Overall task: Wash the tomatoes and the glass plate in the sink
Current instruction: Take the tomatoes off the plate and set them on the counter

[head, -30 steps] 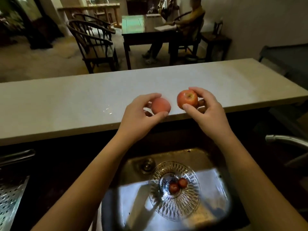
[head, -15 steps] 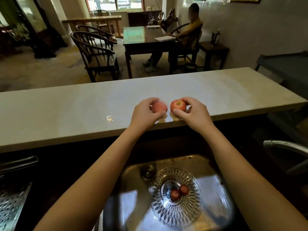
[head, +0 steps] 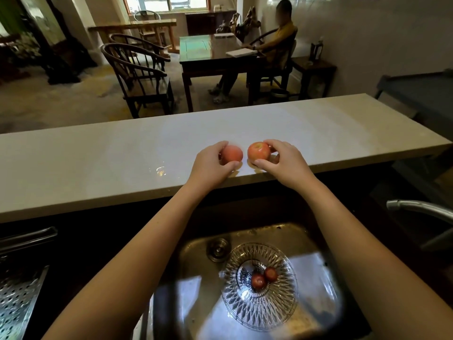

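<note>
My left hand (head: 210, 165) grips a pale red tomato (head: 232, 154) resting on the white counter (head: 98, 165). Beside it my right hand (head: 284, 163) grips a second, brighter red tomato (head: 257, 151), also down on the counter near its front edge. The two tomatoes sit close together, slightly apart. Below, in the steel sink (head: 196, 303), lies a cut-glass plate (head: 259, 285) with two small dark red tomatoes (head: 264, 278) at its centre.
The sink drain (head: 218, 249) is at the back left of the basin. A faucet spout (head: 421, 209) reaches in from the right. A perforated metal rack (head: 17, 300) lies at the left. A person sits at a table (head: 213, 52) beyond the counter.
Both hands have carried the two tomatoes forward and lowered them from the air onto the counter, closer together. The plate in the sink has not moved.
</note>
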